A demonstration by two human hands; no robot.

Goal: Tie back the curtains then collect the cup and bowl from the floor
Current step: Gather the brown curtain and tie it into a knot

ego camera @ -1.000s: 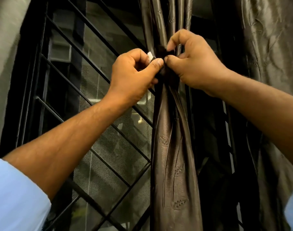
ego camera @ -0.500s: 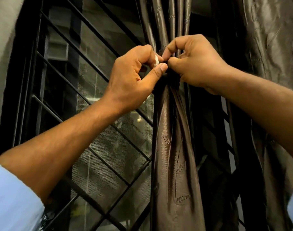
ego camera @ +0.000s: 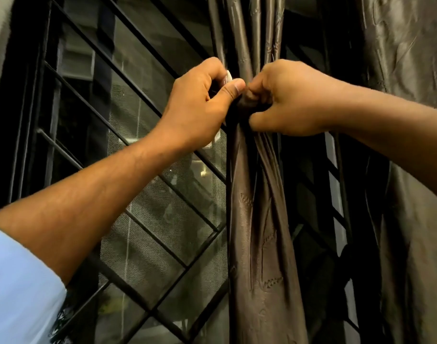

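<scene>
A brown satin curtain (ego camera: pixel 257 219) hangs gathered into a narrow bunch in front of the window. A dark tie-back (ego camera: pixel 239 108) wraps the bunch at its pinched waist. My left hand (ego camera: pixel 197 105) pinches the tie-back from the left, with a small white piece (ego camera: pixel 229 76) showing between thumb and forefinger. My right hand (ego camera: pixel 292 98) grips the tie-back and gathered fabric from the right, fingertips nearly touching the left thumb. A second curtain panel (ego camera: pixel 411 145) hangs loose at the right. No cup or bowl is in view.
A black window grille (ego camera: pixel 143 150) with diagonal bars and a mesh screen (ego camera: pixel 148 232) fills the left and centre behind the curtain. A pale wall (ego camera: pixel 1 58) borders the window at far left.
Both hands have drifted slightly lower in view and closed tighter on the tie-back. The right hand's fingers have curled further down around the gathered fabric.
</scene>
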